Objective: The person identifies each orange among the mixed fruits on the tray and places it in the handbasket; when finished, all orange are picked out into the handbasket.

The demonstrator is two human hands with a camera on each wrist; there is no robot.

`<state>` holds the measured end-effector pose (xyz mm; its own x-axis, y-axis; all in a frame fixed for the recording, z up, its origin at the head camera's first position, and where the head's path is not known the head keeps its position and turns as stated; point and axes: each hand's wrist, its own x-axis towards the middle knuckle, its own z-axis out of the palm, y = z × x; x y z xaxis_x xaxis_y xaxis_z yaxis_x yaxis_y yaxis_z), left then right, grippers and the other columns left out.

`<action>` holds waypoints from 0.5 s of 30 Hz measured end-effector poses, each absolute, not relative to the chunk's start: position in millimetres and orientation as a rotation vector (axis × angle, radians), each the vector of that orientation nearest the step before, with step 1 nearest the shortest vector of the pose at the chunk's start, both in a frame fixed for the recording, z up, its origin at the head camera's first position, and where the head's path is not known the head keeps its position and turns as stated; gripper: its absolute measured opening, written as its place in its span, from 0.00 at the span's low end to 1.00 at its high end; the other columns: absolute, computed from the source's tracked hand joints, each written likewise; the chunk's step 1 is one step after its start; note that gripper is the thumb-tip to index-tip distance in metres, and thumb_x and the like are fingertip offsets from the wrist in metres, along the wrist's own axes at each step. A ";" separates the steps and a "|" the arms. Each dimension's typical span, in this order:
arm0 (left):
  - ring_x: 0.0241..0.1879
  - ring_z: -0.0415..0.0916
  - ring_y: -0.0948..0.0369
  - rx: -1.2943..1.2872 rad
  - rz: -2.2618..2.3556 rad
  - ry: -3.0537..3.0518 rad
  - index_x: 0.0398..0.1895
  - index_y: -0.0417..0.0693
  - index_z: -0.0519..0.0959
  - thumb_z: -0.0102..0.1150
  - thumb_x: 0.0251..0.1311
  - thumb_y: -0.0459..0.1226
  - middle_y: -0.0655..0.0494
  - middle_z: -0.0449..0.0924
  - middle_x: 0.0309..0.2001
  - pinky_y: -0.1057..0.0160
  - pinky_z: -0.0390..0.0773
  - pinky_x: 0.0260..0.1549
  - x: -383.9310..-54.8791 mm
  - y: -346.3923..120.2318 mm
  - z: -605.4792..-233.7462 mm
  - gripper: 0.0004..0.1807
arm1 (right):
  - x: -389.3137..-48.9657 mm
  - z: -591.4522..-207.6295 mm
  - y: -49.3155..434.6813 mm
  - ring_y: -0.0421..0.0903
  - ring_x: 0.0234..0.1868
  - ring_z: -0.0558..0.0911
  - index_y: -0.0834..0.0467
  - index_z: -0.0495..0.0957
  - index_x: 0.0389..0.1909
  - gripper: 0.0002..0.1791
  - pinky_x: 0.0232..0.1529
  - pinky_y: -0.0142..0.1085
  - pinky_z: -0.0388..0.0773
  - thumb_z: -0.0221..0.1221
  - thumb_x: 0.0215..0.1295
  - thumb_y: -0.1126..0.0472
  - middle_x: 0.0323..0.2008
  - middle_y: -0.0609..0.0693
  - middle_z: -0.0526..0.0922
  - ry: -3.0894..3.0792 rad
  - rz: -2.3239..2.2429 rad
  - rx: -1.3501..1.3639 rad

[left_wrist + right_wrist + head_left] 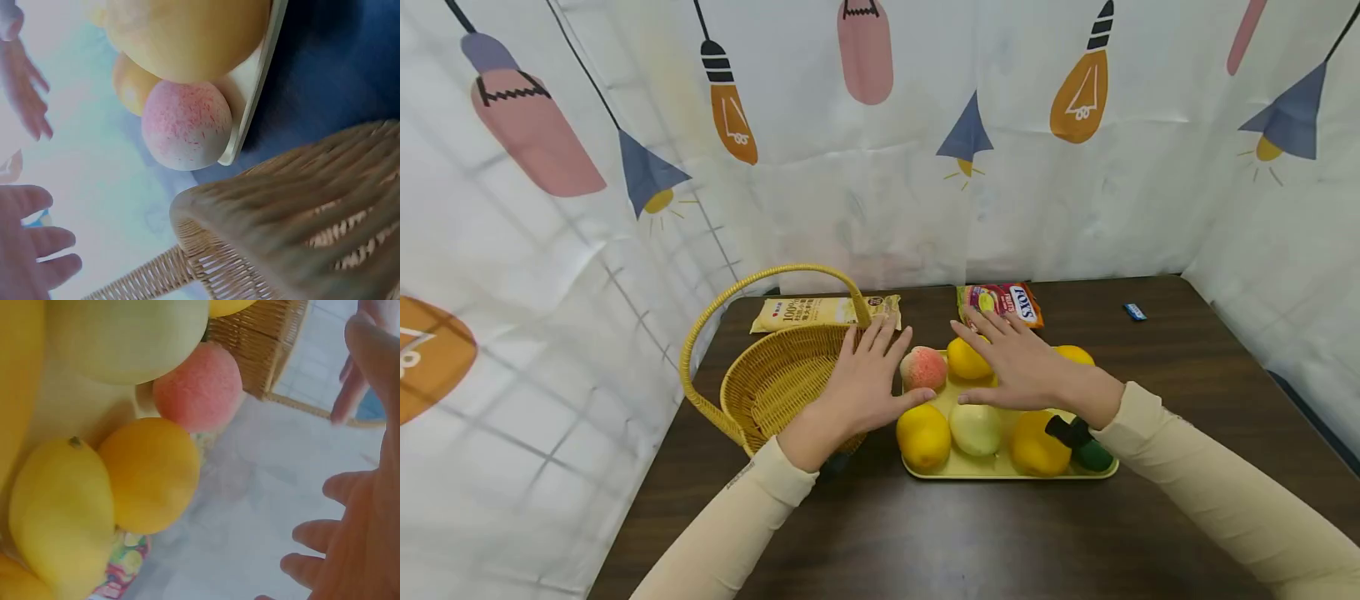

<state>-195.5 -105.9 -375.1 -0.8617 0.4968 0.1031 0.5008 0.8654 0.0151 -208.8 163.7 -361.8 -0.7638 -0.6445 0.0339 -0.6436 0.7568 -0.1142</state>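
Both hands hover with fingers spread and hold nothing. My left hand [867,379] is over the right side of a yellow wicker basket [741,396], beside the peach. My right hand [1030,367] hangs above a pale yellow tray [1015,477] of fruit. On the tray are a pink peach [923,368], an orange [150,475], a lemon [62,512], a pale green round fruit [976,430], several yellow fruits [923,438] and a dark green one [1092,456], partly hidden by the right wrist. The left wrist view shows the peach [187,125] close to the basket's rim [187,206].
Behind the basket lies a cream-coloured food packet [805,312]. A red and purple snack bag [1000,302] is behind the tray, and a small blue packet [1135,312] lies at the back right. The dark table [925,542] meets white patterned curtains [887,200]. The basket's tall handle [688,358] arches upward.
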 end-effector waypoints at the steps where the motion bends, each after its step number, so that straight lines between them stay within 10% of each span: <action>1: 0.77 0.38 0.51 -0.777 -0.109 -2.919 0.77 0.54 0.52 0.30 0.57 0.75 0.49 0.42 0.78 0.41 0.42 0.70 -193.0 -108.9 -374.2 0.52 | -209.4 -362.7 166.7 0.62 0.76 0.46 0.52 0.43 0.78 0.56 0.70 0.61 0.41 0.48 0.58 0.23 0.78 0.56 0.39 2.947 -0.217 -1.062; 8: 0.65 0.67 0.50 -0.689 -0.512 -2.500 0.59 0.44 0.77 0.56 0.65 0.53 0.46 0.74 0.62 0.48 0.63 0.64 -177.7 -138.1 -368.7 0.27 | -214.3 -364.5 192.8 0.62 0.72 0.57 0.55 0.57 0.75 0.47 0.68 0.60 0.51 0.55 0.62 0.32 0.74 0.60 0.56 3.017 -0.501 -0.836; 15: 0.49 0.79 0.46 -0.569 -0.795 -1.933 0.41 0.37 0.84 0.56 0.63 0.38 0.43 0.83 0.46 0.51 0.74 0.52 -165.0 -161.6 -362.3 0.13 | -211.6 -381.8 222.2 0.65 0.72 0.56 0.57 0.59 0.73 0.40 0.66 0.63 0.53 0.56 0.68 0.40 0.73 0.64 0.56 2.969 -0.745 -0.513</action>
